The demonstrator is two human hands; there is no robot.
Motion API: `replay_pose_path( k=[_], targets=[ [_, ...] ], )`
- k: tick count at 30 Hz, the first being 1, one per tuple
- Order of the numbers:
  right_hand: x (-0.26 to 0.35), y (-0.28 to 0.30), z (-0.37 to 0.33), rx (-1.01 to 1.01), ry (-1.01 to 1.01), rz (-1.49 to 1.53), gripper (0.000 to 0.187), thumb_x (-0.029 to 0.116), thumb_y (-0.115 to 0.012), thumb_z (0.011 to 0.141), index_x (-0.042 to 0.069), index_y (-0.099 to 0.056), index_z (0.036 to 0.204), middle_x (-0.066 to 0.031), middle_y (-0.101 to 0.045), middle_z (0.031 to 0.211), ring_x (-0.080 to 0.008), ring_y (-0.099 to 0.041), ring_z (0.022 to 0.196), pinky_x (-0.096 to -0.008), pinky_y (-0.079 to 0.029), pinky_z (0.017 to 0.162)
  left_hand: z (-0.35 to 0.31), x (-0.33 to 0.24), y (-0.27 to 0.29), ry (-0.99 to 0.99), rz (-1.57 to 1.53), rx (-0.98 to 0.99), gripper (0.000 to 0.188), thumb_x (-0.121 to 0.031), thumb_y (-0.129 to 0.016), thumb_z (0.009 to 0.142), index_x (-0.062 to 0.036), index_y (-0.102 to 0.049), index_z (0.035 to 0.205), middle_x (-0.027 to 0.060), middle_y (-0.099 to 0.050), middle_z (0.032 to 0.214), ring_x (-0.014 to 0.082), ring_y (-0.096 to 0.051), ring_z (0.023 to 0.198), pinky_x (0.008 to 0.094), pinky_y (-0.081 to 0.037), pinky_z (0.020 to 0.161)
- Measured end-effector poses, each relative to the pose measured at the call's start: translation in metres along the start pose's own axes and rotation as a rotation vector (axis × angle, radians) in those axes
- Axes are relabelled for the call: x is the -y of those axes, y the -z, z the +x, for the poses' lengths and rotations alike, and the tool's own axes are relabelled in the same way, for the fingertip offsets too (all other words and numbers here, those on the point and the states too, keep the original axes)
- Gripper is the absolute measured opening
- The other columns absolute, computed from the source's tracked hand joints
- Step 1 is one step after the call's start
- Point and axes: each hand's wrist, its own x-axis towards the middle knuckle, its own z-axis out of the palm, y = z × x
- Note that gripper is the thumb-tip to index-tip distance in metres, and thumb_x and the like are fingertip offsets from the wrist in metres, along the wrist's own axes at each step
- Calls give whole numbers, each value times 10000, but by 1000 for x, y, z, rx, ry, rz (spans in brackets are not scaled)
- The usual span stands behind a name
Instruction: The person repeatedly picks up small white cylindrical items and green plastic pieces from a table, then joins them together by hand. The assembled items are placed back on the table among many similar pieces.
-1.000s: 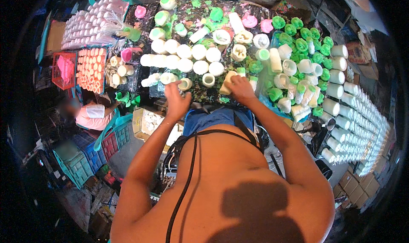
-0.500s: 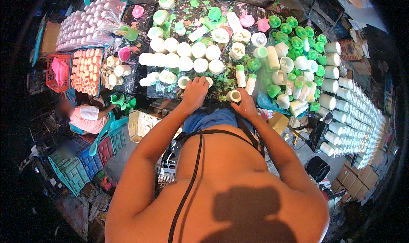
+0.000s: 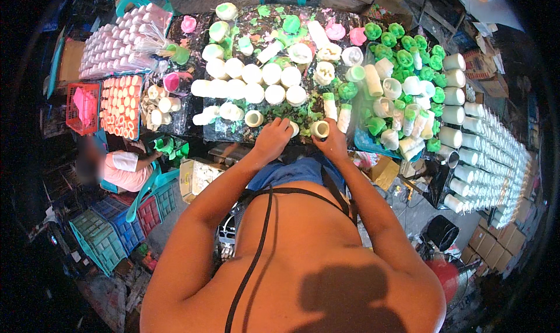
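Near the table's front edge my right hand [image 3: 333, 139] is closed round the side of a short cream hollow cylinder [image 3: 319, 129], its open end facing up. Just left of it my left hand [image 3: 274, 138] has its fingers curled on a small white cylinder [image 3: 294, 128], mostly hidden by them. Another hollow cream cylinder [image 3: 254, 119] stands to the left of that hand. Beyond the right hand lie two white twisted pieces with green ends [image 3: 344, 119]. Rows of white round pieces [image 3: 252, 74] fill the table's middle.
Green flower-shaped pieces and white cylinders crowd a blue tray [image 3: 366, 141] at right. Long rows of white cylinders [image 3: 487, 152] stand beyond. Pink-white rows [image 3: 119, 44] and an orange-lit tray of rings [image 3: 121, 105] are at left. A person [image 3: 125, 169] sits at left near stacked plastic crates [image 3: 98, 239].
My left hand has moved right and slightly nearer with the small white cylinder, closer to my right hand. The right hand still holds the cream hollow cylinder, which now stands more upright.
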Motion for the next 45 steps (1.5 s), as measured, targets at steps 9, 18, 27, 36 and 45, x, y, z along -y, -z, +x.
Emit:
replay_pose_path(
  k=[9,18,27,36,45],
  targets=[
    [-10,13,-29,-94,-43,83,575,208,-842,786,74,-542,1257,-211,-711,1077,-404,-704,1015,-468,-564,846,-1,-12,6,-52,52,-82,247,-117,-676,770,-62,-617,1003,103,-555,995,297,-595,976,453,-499,852],
    [-11,-14,-16,-92,62,47,558,160,-858,760,46,-582,1231,-202,-689,1137,-410,-678,1055,-455,-559,865,0,-11,-4,-20,17,-81,243,-115,-660,791,-49,-609,1019,130,-561,1074,306,-588,1019,425,-513,804],
    [-33,-32,-19,-187,217,83,534,170,-856,770,35,-571,1201,-203,-659,1132,-394,-657,1058,-437,-534,894,-4,-6,-23,132,-258,-120,352,-67,-722,775,2,-566,1082,208,-560,1274,393,-613,1086,477,-557,824],
    [-27,-33,-12,-94,65,100,509,110,-816,772,30,-571,1211,-203,-637,1148,-421,-636,1074,-458,-517,905,-5,-7,-42,433,-435,-80,571,-120,-800,762,-67,-536,1265,194,-656,1188,395,-668,1034,469,-556,848],
    [-13,-37,-12,-220,108,52,539,150,-849,757,49,-577,1211,-182,-629,1105,-418,-629,1034,-472,-520,884,2,-3,-48,408,-576,-179,404,-128,-795,781,-57,-633,1144,169,-682,1103,400,-674,1001,462,-553,834]
  ],
)
